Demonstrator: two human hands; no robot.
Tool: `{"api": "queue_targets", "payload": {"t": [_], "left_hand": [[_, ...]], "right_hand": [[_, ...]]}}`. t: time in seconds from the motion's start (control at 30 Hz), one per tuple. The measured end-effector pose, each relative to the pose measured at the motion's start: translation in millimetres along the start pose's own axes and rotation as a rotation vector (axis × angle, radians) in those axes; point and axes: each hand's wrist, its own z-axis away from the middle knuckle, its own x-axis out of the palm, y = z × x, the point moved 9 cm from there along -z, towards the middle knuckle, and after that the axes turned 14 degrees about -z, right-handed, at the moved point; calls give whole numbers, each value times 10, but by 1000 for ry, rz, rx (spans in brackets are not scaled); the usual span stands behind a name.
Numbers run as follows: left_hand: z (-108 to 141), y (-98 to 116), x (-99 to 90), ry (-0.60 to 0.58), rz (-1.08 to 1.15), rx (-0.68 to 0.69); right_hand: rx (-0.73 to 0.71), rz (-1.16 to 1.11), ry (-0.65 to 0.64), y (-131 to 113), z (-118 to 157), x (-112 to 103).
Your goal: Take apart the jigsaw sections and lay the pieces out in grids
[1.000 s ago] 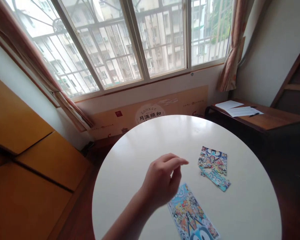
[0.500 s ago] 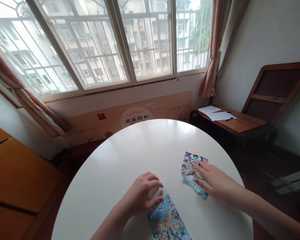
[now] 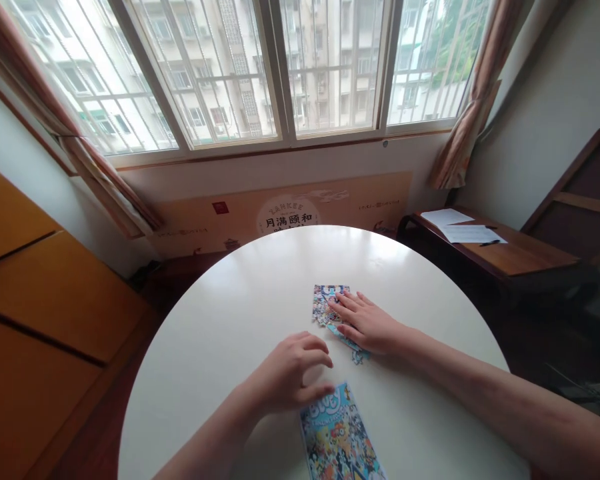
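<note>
My right hand point(image 3: 373, 325) lies flat with its fingers spread over a partly joined jigsaw puzzle point(image 3: 324, 308) with a colourful cartoon print. Below the palm's edge, a light blue puzzle strip point(image 3: 341, 335) sticks out, and small blue puzzle pieces point(image 3: 360, 357) sit beside it. My left hand point(image 3: 300, 370) is open, fingers curved and thumb apart, with nothing visible between them. Its thumb is over the top edge of a printed "Bluey" picture sheet point(image 3: 337, 433) crowded with cartoon figures. The sheet's bottom is cut off by the frame.
Everything rests on a round white table point(image 3: 205, 340). A wooden chair point(image 3: 540, 253) at the right holds papers point(image 3: 473, 233) and a dark pen point(image 3: 490, 243). An orange cabinet point(image 3: 45, 313) is at the left, and a barred window point(image 3: 330, 67) is ahead.
My right hand has slid the puzzle part leftward over the table, towards the sheet's top. Its strip and small pieces now lie differently. The left hand stays near the sheet. The view has shifted.
</note>
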Motion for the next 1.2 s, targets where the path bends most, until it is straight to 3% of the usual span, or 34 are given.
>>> {"api": "queue_targets", "payload": {"t": [0.07, 0.13, 0.23, 0.3, 0.47, 0.63, 0.83, 1.03, 1.2], "left_hand": [[22, -148, -96, 83, 2, -86], [55, -317, -155, 162, -9, -182], [95, -520, -151, 258, -34, -290], [110, -619, -114, 308, -50, -346], [83, -904, -21, 325, -60, -492], [-67, -1086, 24, 227, -110, -453], [-10, -1023, -2, 256, -153, -443], [-3, -945, 48, 197, -265, -396], [-45, -894, 162, 106, -319, -353]], "right_hand": [[-10, -75, 20, -12, -68, -27], [20, -184, 127, 44, -70, -183], [133, -302, 351, 213, 28, -536], [242, -322, 380, 307, 70, -652], [371, -258, 248, 261, -64, -522], [355, -156, 301, 96, -176, -378], [327, -3, 436, 104, 12, -522], [221, -22, 353, 142, 15, -496], [166, 25, 272, 113, -60, -321]]}}
